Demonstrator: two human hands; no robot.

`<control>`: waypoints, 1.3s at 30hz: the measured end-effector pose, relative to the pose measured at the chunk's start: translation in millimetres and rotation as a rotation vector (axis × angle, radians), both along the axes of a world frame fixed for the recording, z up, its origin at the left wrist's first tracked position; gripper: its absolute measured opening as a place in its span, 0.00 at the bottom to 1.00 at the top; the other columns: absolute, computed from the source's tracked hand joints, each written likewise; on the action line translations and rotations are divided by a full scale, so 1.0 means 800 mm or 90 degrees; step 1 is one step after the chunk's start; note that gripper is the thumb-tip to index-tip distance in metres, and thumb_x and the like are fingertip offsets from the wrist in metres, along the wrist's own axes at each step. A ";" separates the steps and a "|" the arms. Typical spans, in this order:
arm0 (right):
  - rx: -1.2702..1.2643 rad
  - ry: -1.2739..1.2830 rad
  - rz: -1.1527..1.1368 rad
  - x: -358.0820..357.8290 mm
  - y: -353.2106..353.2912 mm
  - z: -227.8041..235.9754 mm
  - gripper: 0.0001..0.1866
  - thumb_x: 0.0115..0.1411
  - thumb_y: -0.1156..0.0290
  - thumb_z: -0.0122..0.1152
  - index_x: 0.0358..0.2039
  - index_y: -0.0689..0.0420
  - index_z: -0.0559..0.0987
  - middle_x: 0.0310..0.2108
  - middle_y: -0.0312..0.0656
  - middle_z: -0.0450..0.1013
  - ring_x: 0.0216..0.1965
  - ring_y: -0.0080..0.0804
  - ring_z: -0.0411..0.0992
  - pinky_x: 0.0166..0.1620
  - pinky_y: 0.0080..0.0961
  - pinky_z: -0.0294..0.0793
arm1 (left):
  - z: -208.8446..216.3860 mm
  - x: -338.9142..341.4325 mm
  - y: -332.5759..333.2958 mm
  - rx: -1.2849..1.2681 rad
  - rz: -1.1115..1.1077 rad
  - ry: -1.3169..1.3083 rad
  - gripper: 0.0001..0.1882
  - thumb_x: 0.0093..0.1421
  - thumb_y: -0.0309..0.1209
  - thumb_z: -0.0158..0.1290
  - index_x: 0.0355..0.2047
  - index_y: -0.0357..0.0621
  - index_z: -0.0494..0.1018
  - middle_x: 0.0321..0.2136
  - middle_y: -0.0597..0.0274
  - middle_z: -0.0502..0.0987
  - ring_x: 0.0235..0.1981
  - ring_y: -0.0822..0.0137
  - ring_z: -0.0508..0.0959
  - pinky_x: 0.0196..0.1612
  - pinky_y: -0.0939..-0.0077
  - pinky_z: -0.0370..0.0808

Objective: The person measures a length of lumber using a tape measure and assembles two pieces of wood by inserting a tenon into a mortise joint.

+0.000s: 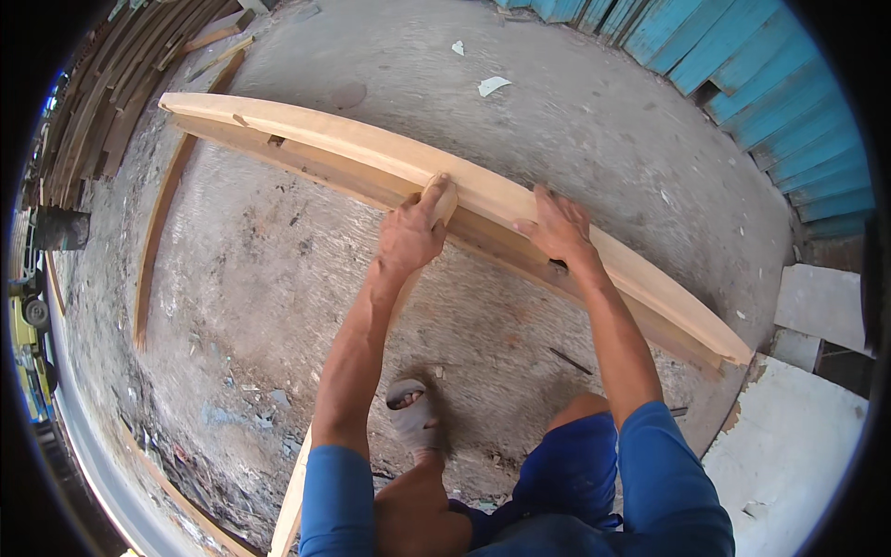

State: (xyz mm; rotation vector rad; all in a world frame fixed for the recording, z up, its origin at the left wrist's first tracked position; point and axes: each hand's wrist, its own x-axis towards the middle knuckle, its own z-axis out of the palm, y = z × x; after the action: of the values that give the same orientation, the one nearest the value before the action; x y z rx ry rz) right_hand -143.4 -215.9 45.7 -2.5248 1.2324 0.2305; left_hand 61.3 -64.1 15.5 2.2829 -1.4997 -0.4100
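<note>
A long pale wooden beam [316, 123] stretches across the view from upper left to lower right. Dark slots show in its lower, near side. My left hand [411, 234] is closed around the end of a second wooden bar [449, 200], which touches the beam near its middle. That bar runs back beneath my left forearm, and its lower stretch shows beside my left sleeve. Further right, my right hand [559, 226] grips the long beam, its fingers over the top and its thumb on the near side.
Stacked planks [125, 79] lie at the far left, near a loose wooden strip [160, 237] on the concrete floor. Blue-green metal sheeting [780, 102] stands at the far right, with pale boards [789, 446] below. My sandalled foot [413, 416] is beneath the beam.
</note>
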 end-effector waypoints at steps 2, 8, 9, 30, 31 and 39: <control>0.032 0.018 -0.010 0.001 -0.006 -0.004 0.38 0.58 0.49 0.66 0.61 0.60 0.67 0.53 0.57 0.74 0.57 0.53 0.71 0.60 0.50 0.65 | -0.001 -0.001 -0.002 -0.002 0.002 -0.003 0.41 0.56 0.32 0.56 0.71 0.65 0.56 0.44 0.38 0.77 0.42 0.38 0.81 0.48 0.48 0.78; 0.063 0.021 -0.006 -0.010 -0.016 -0.004 0.39 0.59 0.48 0.64 0.61 0.62 0.67 0.53 0.57 0.74 0.59 0.55 0.69 0.60 0.50 0.65 | 0.009 -0.011 -0.010 0.030 0.014 0.001 0.41 0.56 0.34 0.56 0.71 0.68 0.55 0.48 0.39 0.77 0.46 0.38 0.79 0.52 0.49 0.77; 0.054 0.004 0.003 -0.009 -0.021 -0.004 0.37 0.59 0.48 0.65 0.60 0.62 0.68 0.52 0.57 0.75 0.58 0.55 0.70 0.60 0.50 0.66 | 0.012 -0.006 -0.012 0.032 0.017 -0.002 0.42 0.57 0.34 0.56 0.71 0.69 0.54 0.49 0.39 0.77 0.47 0.38 0.79 0.52 0.49 0.77; 0.086 0.177 -0.035 -0.169 -0.059 -0.001 0.38 0.50 0.53 0.74 0.59 0.57 0.74 0.57 0.54 0.73 0.61 0.54 0.68 0.64 0.47 0.65 | -0.030 0.015 -0.004 -0.095 -0.052 -0.016 0.45 0.56 0.27 0.54 0.73 0.69 0.52 0.43 0.38 0.79 0.42 0.35 0.80 0.48 0.48 0.79; 0.056 0.153 -0.037 -0.171 -0.057 -0.008 0.33 0.50 0.55 0.74 0.54 0.57 0.76 0.53 0.53 0.75 0.58 0.52 0.71 0.61 0.48 0.68 | -0.029 0.014 -0.005 -0.097 -0.054 -0.016 0.44 0.56 0.27 0.53 0.73 0.69 0.52 0.43 0.37 0.79 0.42 0.35 0.80 0.48 0.47 0.79; 0.036 0.171 -0.034 -0.164 -0.042 0.014 0.29 0.50 0.59 0.74 0.51 0.58 0.78 0.51 0.52 0.77 0.58 0.50 0.72 0.60 0.46 0.70 | -0.014 0.006 -0.010 -0.070 -0.046 -0.022 0.44 0.57 0.26 0.53 0.73 0.67 0.53 0.46 0.38 0.79 0.44 0.36 0.80 0.48 0.49 0.79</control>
State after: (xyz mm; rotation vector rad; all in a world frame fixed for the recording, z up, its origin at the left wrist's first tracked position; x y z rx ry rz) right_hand -274.5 -249.5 56.7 -2.4680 1.3660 0.6005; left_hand 65.8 -72.1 4.2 2.1668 -1.5838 -0.3020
